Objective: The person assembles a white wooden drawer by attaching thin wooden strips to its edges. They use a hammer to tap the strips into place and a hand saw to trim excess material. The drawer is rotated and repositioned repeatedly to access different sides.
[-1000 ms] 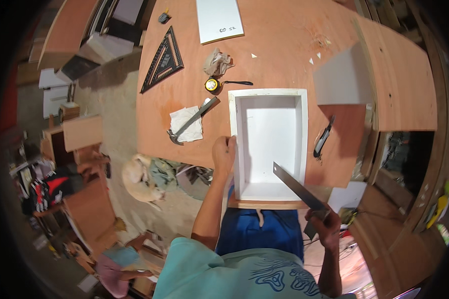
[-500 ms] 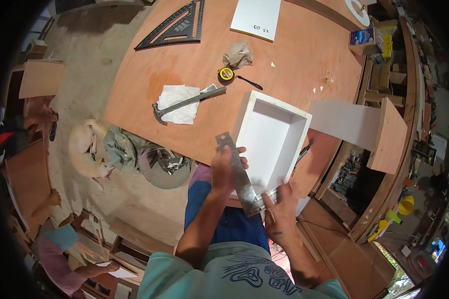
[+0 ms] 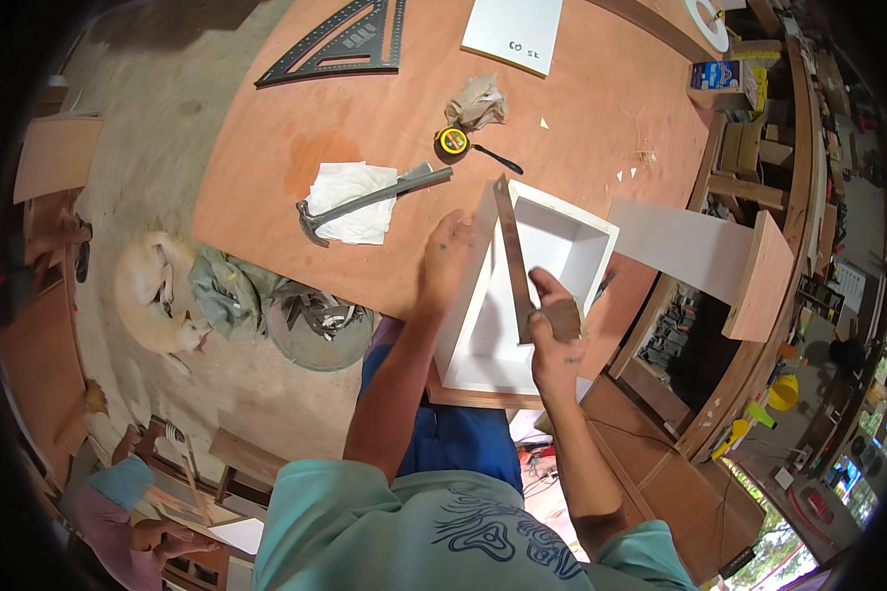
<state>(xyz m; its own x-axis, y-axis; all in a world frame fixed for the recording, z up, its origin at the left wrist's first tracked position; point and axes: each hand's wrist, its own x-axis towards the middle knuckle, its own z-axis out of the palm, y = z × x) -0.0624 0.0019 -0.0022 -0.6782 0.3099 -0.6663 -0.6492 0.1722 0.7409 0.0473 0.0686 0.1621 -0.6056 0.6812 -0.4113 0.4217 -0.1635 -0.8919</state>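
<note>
A white open-topped wooden box [image 3: 460, 305], like a drawer, lies on the plywood worktable in front of me, its front end toward my body. My right hand [image 3: 556, 333] is closed around the stock of a metal try square [image 3: 515, 261]. The square's long blade slants up and left over the box, its tip near the far left corner. Whether the blade touches the rim, I cannot tell. Beside the box's left outer wall is my left hand [image 3: 449, 258], fingers stretched out and holding nothing, close to or against that wall.
On the worktable [image 3: 601, 128] lie a claw hammer [image 3: 379, 200] on white paper [image 3: 353, 187], a tape measure [image 3: 451, 145], a crumpled rag [image 3: 476, 103], a black speed square [image 3: 350, 44] and a white panel [image 3: 511, 34]. A dog [image 3: 158, 295] lies on the floor at left; another person [image 3: 113, 512] works lower left.
The try square has passed from both hands into my right hand and moved up over the box. My left hand has let go of it and moved to the box's left side.
</note>
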